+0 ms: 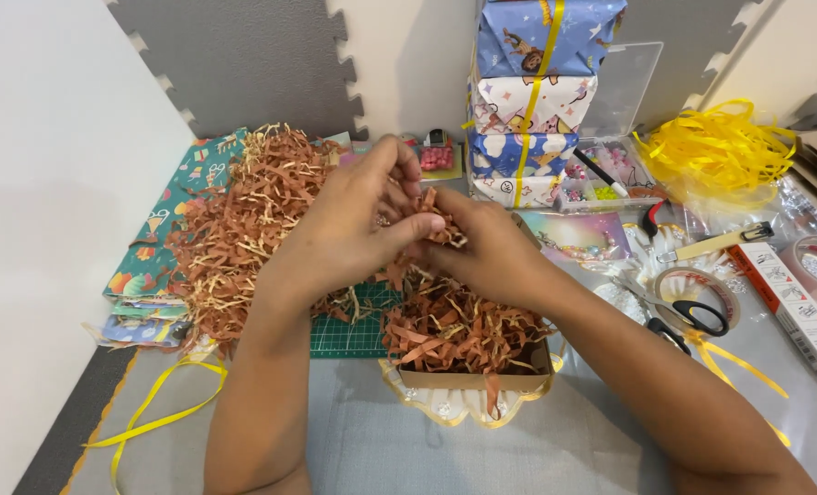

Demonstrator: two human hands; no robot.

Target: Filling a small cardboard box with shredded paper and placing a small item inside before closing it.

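My left hand [353,215] and my right hand [482,243] meet above a small cardboard box [472,376], both pinching a clump of brown shredded paper [438,215]. The box is heaped with the same brown shreds [459,330] and rests on a gold-edged scalloped base [445,412]. A large loose pile of brown and cream shredded paper [234,220] lies to the left of my left hand, on a green cutting mat [349,335].
Stacked wrapped gift boxes [532,101] with yellow ribbon stand at the back. A tangle of yellow ribbon [720,151], tape rolls [697,284], black-handled scissors [692,316], a utility knife [720,243] and a clear bead box [601,179] lie right. Folded wrapping paper [156,247] lies left.
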